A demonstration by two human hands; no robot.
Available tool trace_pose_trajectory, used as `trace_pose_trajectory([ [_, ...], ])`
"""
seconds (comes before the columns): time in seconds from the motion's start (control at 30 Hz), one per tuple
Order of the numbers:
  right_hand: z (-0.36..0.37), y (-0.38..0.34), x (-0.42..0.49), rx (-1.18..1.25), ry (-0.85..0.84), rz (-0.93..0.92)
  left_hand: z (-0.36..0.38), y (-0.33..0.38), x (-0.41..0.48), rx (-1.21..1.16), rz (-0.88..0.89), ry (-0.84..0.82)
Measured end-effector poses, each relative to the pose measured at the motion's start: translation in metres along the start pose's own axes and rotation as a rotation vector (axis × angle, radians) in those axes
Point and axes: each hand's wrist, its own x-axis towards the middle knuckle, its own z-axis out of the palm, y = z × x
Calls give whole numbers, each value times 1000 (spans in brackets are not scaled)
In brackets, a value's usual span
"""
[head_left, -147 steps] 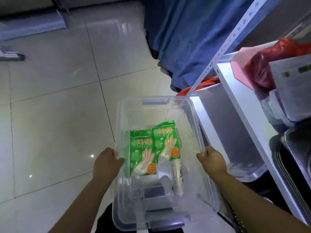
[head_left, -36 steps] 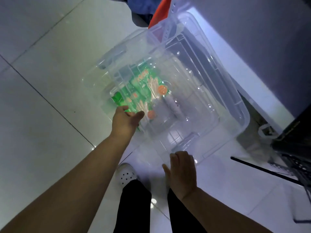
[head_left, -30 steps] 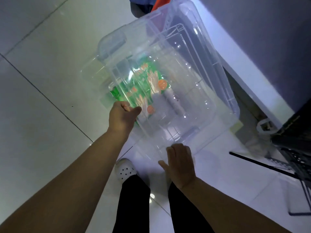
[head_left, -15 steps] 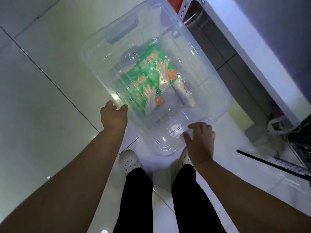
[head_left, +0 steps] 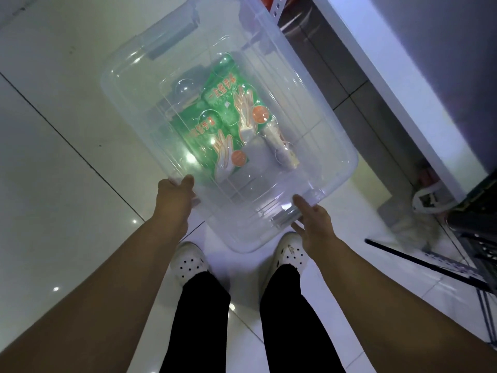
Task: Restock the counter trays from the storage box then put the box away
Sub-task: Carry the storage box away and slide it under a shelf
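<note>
A clear plastic storage box with its clear lid on sits low over the white tiled floor, in front of my feet. Through the lid show two green packs of disposable gloves and a small white roll beside them. My left hand grips the box's near left edge, thumb over the lid rim. My right hand rests with spread fingers against the near right corner by the grey latch.
A white counter edge runs diagonally on the right, with a dark gap below it. A metal shelf post stands behind the box. A black wire rack and a white bag are at the far right.
The lid now lies on the box, which earlier I carried open. The box has come down and turned in front of my feet. My right hand slid to the near right corner.
</note>
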Motion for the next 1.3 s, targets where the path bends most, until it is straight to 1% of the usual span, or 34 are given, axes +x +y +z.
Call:
trace_pose_trajectory([
  [0.17, -2, -10, 4, -55, 298, -131, 21, -11, -11, -54, -22, 18],
  [0.3, -1, -12, 11, -238, 424, -186, 32, -20, -18, -53, -63, 52],
  [0.4, 6, -8, 13, -251, 519, -263, 32, -22, -17, -5, -50, 48],
  [0.5, 11, -10, 11, -318, 575, -247, 26, -23, -16, 68, -38, 16],
  [0.57, 14, -17, 4, -419, 618, -208, 22, -15, -18, 142, -53, 60],
  [0.6, 16, -22, -2, -484, 669, -229, 19, -7, -20, 186, -43, 106],
  [0.63, 19, -27, -9, -555, 723, -301, 16, 3, -22, 242, -3, 157],
  [0.67, 25, -33, -17, -626, 749, -434, 13, 15, -23, 307, 73, 216],
  [0.7, 33, -39, -25, -703, 714, -611, 9, 29, -23, 375, 169, 276],
  [0.73, 44, -45, -30, -793, 623, -790, 6, 43, -20, 437, 263, 321],
  [0.77, 58, -53, -33, -886, 504, -929, 3, 57, -15, 490, 347, 343],
  [0.8, 72, -61, -35, -979, 382, -1014, 1, 70, -7, 534, 411, 339],
  [0.83, 88, -71, -35, -1069, 280, -1059, -1, 84, 2, 565, 464, 314],
  [0.87, 105, -82, -34, -1149, 211, -1094, -3, 98, 12, 592, 510, 277],
  [0.93, 140, -102, -29, -1252, 149, -1155, -6, 127, 37, 647, 593, 226],
  [1.03, 184, -119, -19, -1381, 119, -1185, -13, 167, 81, 737, 654, 246],
  [1.1, 200, -120, -12, -1435, 140, -1158, -14, 186, 108, 799, 638, 200],
  [1.2, 204, -114, -3, -1466, 183, -1173, -12, 199, 136, 848, 551, 4],
  [1.3, 202, -113, 2, -1491, 196, -1223, -12, 209, 155, 908, 453, -144],
])
